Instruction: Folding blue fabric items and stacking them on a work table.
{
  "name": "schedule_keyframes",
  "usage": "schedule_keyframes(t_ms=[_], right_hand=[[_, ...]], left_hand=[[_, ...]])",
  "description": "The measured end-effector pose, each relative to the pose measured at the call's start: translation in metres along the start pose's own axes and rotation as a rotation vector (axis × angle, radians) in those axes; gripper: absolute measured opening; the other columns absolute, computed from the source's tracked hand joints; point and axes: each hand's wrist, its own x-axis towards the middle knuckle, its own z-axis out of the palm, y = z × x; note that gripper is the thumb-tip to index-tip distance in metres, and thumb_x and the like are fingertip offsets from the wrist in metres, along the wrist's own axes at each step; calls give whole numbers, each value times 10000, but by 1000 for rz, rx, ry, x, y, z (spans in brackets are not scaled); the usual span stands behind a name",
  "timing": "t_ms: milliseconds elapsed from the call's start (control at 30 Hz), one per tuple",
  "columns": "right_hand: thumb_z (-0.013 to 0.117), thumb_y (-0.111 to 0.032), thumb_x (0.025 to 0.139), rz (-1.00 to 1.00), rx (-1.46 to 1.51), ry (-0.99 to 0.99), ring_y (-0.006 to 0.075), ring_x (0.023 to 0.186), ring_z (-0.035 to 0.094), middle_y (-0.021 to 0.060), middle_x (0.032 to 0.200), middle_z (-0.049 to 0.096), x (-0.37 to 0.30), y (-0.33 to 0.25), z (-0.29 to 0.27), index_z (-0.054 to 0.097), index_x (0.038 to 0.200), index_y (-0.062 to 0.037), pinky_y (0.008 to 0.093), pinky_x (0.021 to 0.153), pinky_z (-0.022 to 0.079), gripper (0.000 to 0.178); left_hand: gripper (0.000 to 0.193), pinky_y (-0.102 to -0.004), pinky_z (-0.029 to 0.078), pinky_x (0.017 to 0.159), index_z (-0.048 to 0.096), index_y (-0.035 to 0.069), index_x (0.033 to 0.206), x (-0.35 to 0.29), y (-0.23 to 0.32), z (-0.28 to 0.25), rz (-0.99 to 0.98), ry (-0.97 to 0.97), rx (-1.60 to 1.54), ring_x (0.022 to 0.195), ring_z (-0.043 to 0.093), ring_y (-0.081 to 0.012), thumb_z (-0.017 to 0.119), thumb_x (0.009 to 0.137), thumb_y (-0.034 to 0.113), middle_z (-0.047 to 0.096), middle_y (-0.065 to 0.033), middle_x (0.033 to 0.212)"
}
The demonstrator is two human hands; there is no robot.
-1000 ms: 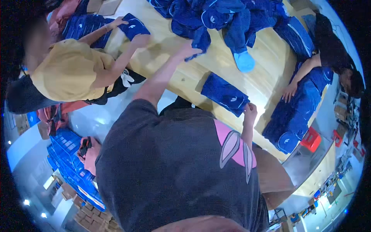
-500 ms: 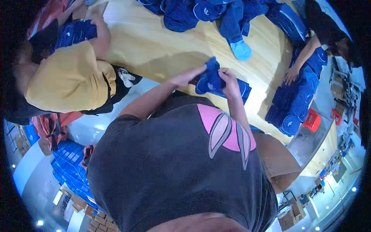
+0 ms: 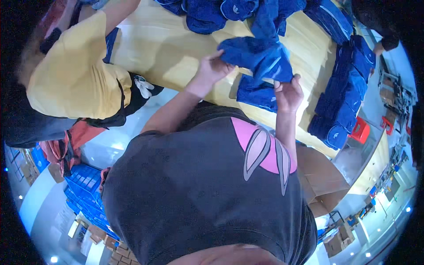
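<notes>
Stretched out over the table's near side is a soft navy blue cloth piece [image 3: 254, 55] with a lighter blue patch; its exact kind I cannot make out. My left hand [image 3: 213, 70] holds its left edge between thumb and fingers. At the lower right corner, my right hand [image 3: 289, 92] pinches the cloth. Beneath it, near the table edge, lies a flat folded navy cloth piece [image 3: 257, 95], partly covered by the one I hold.
Navy pieces lie in a heap [image 3: 205, 17] at the table's far side and in a long stacked row [image 3: 338, 99] along the right. A person in yellow [image 3: 73, 73] works at left. A red stool [image 3: 360, 129] and an open cardboard box [image 3: 324, 176] stand at right.
Both hands have moved apart and the bunched cloth is now raised, farther forward and spread out. The left co-worker's arm has reached forward; the right co-worker's hand has left the stacked row.
</notes>
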Motion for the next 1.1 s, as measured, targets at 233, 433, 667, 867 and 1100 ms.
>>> schedule_keyframes(t_ms=[233, 433, 667, 867, 1100], right_hand=[[566, -40, 915, 139, -9, 341, 214, 792, 650, 141, 992, 686, 9, 28, -13, 636, 1110, -17, 297, 692, 517, 209], [582, -57, 902, 323, -633, 418, 164, 735, 600, 112, 918, 664, 14, 46, -65, 628, 1098, 9, 252, 645, 475, 212], [640, -117, 867, 222, -1366, 243, 194, 715, 582, 130, 892, 655, 50, 86, -130, 616, 1064, 22, 294, 638, 481, 242], [708, -308, 813, -238, -2240, 140, 411, 713, 607, 209, 818, 640, 88, 147, -140, 545, 1068, 17, 461, 667, 510, 445], [552, -187, 893, -134, -2181, -66, 398, 667, 614, 221, 780, 628, 92, 93, -76, 564, 1017, 19, 490, 630, 496, 241]], left_hand=[[281, -351, 508, 822, 593, -2, 1110, -4, 31, 1, 67, -35, -36, 910, 662, -264, 626, 848, 93, 683, -158, 1044], [340, -372, 482, 826, 591, 51, 1140, -4, 36, -55, 565, 308, 1547, 953, 615, -275, 647, 811, 115, 641, -119, 1077], [418, -402, 434, 863, 600, 160, 1164, 32, 7, -59, 764, 227, 2356, 1035, 565, -272, 675, 753, 137, 582, -69, 1154], [257, -420, 450, 834, 647, 116, 1046, 81, 10, -74, 594, 352, 2761, 964, 602, -321, 604, 799, 175, 681, -85, 1012], [283, -428, 496, 662, 650, 86, 1095, 29, 37, -1, 319, 255, 1991, 778, 643, -370, 555, 860, 213, 700, -160, 974]])
